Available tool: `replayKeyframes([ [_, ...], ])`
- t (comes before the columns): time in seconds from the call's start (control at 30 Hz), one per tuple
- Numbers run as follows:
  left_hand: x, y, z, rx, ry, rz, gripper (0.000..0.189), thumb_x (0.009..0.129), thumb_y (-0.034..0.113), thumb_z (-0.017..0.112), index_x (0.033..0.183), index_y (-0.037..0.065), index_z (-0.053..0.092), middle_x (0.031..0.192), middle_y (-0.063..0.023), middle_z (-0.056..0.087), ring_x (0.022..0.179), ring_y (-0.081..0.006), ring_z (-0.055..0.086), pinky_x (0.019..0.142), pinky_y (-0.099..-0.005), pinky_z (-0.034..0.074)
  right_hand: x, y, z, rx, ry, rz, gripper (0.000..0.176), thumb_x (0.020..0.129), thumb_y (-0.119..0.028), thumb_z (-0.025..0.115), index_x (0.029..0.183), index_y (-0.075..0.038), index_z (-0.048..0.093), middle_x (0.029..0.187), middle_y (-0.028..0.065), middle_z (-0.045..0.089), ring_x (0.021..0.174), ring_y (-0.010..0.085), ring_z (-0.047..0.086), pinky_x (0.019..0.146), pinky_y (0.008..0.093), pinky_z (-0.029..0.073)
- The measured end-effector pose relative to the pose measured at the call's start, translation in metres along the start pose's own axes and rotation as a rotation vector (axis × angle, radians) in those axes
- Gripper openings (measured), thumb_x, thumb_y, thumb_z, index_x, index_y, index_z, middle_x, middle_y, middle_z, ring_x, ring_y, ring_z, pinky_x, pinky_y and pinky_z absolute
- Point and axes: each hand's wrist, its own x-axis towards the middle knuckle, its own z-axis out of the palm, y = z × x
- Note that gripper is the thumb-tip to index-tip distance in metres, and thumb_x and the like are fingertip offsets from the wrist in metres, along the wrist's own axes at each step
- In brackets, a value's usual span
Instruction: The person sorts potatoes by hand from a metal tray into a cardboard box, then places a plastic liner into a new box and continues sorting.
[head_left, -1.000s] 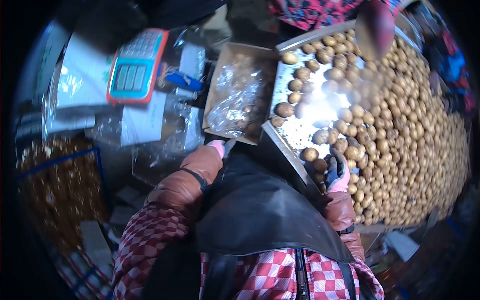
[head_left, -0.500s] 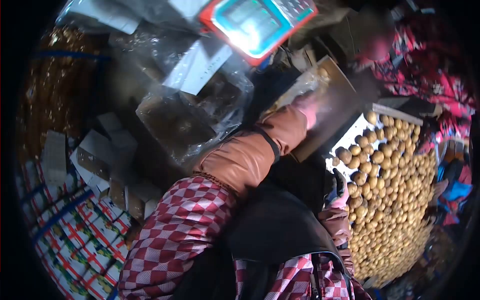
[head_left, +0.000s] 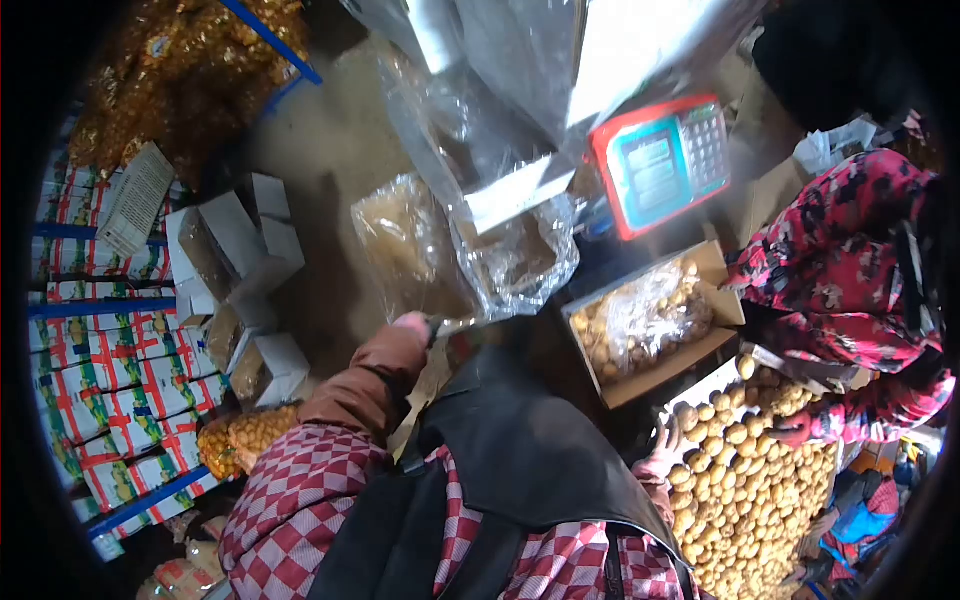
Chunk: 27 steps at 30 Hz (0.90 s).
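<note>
My left hand (head_left: pixel 415 324), in a glove, is at the near edge of a clear plastic liner (head_left: pixel 415 250) draped in and around a cardboard box. Its fingers are mostly hidden, so its grip does not show. My right hand (head_left: pixel 660 452) rests at the left edge of a broad heap of potatoes (head_left: pixel 750 480), fingers stretched out and apart. Ahead of it stands a cardboard carton (head_left: pixel 655 376) holding potatoes under a clear plastic bag (head_left: pixel 665 318). Behind that carton is a red scale display (head_left: pixel 655 165) with a keypad.
A co-worker in a pink patterned jacket (head_left: pixel 845 240) has a gloved hand (head_left: pixel 793 428) on the potatoes. Stacked printed cartons (head_left: pixel 130 370), open white boxes (head_left: pixel 240 245) and net sacks (head_left: pixel 190 80) stand at left. A filled net bag (head_left: pixel 262 432) lies near my left sleeve.
My left hand has moved from the potato carton leftward to the plastic-lined box. My view has turned to the left. The co-worker's hand now reaches onto the potato heap.
</note>
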Motion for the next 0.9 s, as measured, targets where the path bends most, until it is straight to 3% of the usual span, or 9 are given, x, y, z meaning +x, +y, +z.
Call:
replayKeyframes([
  [0.1,0.002,-0.045,0.017,-0.049,0.215,-0.162,0.034,0.082,0.021,0.069,0.115,0.012,0.066,0.118,-0.0193,0.065,0.117,-0.0368,0.058,0.097,-0.0436,0.049,-0.021,0.043,0.047,0.621,0.086,0.022,0.068,0.074,-0.013,0.066,0.140,-0.019,0.049,0.145,0.0198,0.041,0.134,0.0445,0.037,0.108,0.0559,0.036],
  [0.17,0.014,-0.043,-0.012,-0.538,0.353,-0.239,0.038,0.087,0.035,0.064,0.113,0.008,0.067,0.096,-0.0157,0.071,0.102,-0.0280,0.066,0.090,-0.0403,0.050,-0.018,0.036,0.057,0.006,0.171,-0.076,0.060,0.076,-0.018,0.070,0.135,-0.021,0.055,0.145,0.0199,0.042,0.135,0.0431,0.036,0.108,0.0558,0.036],
  [0.2,0.131,-0.102,0.027,-0.969,0.450,0.000,0.034,0.092,0.026,0.060,0.120,0.006,0.064,0.100,-0.0120,0.071,0.102,-0.0244,0.065,0.090,-0.0371,0.050,-0.013,0.012,0.021,0.101,-0.015,0.049,0.059,0.077,-0.018,0.070,0.134,-0.022,0.055,0.145,0.0197,0.042,0.135,0.0420,0.037,0.108,0.0547,0.038],
  [0.3,0.115,-0.061,-0.090,-1.926,0.375,0.516,0.030,0.096,0.012,0.057,0.124,0.003,0.061,0.109,-0.0087,0.069,0.104,-0.0217,0.064,0.093,-0.0332,0.049,-0.023,0.032,0.040,0.028,-0.012,0.028,0.079,0.065,-0.025,0.076,0.139,-0.024,0.049,0.146,0.0162,0.041,0.132,0.0411,0.040,0.109,0.0548,0.034],
  [0.37,0.026,0.015,-0.186,-1.124,1.103,0.541,0.027,0.095,0.001,0.057,0.121,0.003,0.063,0.114,-0.0075,0.068,0.105,-0.0175,0.062,0.094,-0.0302,0.049,-0.027,0.046,0.059,-0.113,0.040,-0.014,0.101,0.047,-0.027,0.081,0.142,-0.025,0.045,0.146,0.0151,0.042,0.134,0.0383,0.040,0.112,0.0529,0.033],
  [0.57,-0.143,0.191,-0.388,-0.669,1.332,1.311,0.052,0.081,-0.016,0.051,0.125,0.010,0.062,0.123,-0.0131,0.063,0.116,-0.0291,0.058,0.102,-0.0346,0.044,-0.025,0.025,0.030,0.060,-0.036,0.100,0.088,0.054,-0.020,0.077,0.137,-0.025,0.049,0.146,0.0162,0.041,0.136,0.0388,0.037,0.113,0.0523,0.031],
  [0.63,-0.231,0.245,-0.423,-0.239,1.519,0.916,0.043,0.086,0.001,0.059,0.126,0.016,0.062,0.121,-0.0163,0.063,0.115,-0.0342,0.058,0.100,-0.0392,0.047,-0.022,0.010,0.022,0.125,-0.034,0.133,0.083,0.057,-0.018,0.075,0.136,-0.025,0.050,0.145,0.0167,0.041,0.136,0.0391,0.036,0.113,0.0523,0.031],
  [0.77,-0.296,0.350,-0.506,-0.010,1.906,1.196,0.042,0.090,0.028,0.061,0.132,0.022,0.057,0.131,-0.0118,0.058,0.118,-0.0336,0.057,0.099,-0.0444,0.046,-0.023,0.025,0.035,0.233,0.058,0.086,0.075,0.061,-0.014,0.072,0.132,-0.025,0.053,0.142,0.0174,0.044,0.134,0.0401,0.038,0.111,0.0525,0.032],
  [0.9,-0.342,0.432,-0.555,0.144,1.867,1.022,0.060,0.090,0.031,0.061,0.146,0.027,0.039,0.154,-0.0073,0.036,0.144,-0.0265,0.030,0.116,-0.0513,0.023,-0.021,0.006,0.014,0.221,0.080,0.141,0.061,0.064,-0.015,0.073,0.123,-0.024,0.059,0.135,0.0161,0.051,0.126,0.0406,0.046,0.106,0.0514,0.039],
])
